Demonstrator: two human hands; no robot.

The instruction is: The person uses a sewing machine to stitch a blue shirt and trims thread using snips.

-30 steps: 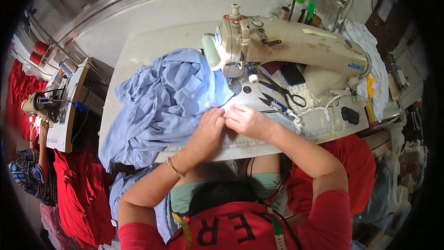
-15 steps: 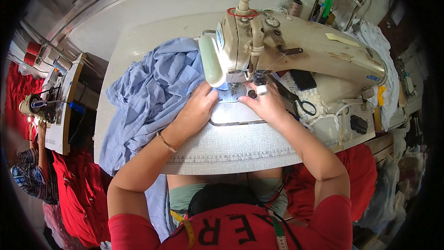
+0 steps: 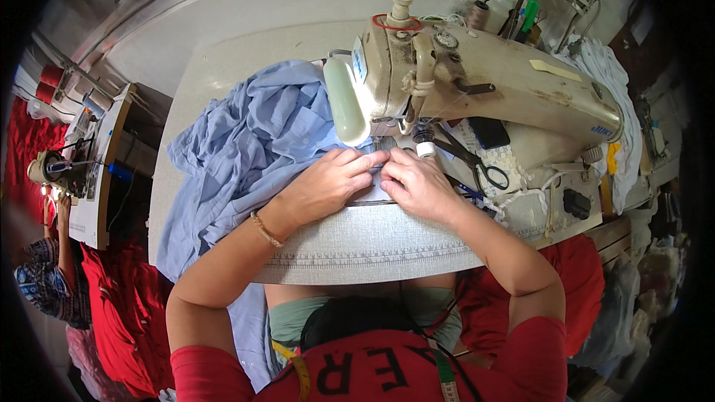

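Observation:
A pale blue garment (image 3: 246, 119) lies heaped on the left of the sewing machine table, reaching up to the needle area. Just in front of the needle of the beige sewing machine (image 3: 491, 100), my two hands meet at the fingertips. My left hand (image 3: 331, 182) rests on the plate area, fingers bent and closed together. Beside it, my right hand (image 3: 418, 184) has its fingers curled inward against the left fingertips. Whatever they pinch is hidden under the fingers. A small white cap-like piece (image 3: 425, 150) stands behind my right knuckles.
Black scissors (image 3: 480, 167) and a dark phone (image 3: 488, 132) lie right of my right hand, under the machine arm. A pale green lamp (image 3: 347, 108) hangs beside the needle. Farther left, another person's hand (image 3: 63, 208) is at a second machine (image 3: 56, 167).
Both hands have drawn together, from either side of the presser foot to fingertips meeting in front of it. They now cover the plate and dark round piece that showed between them.

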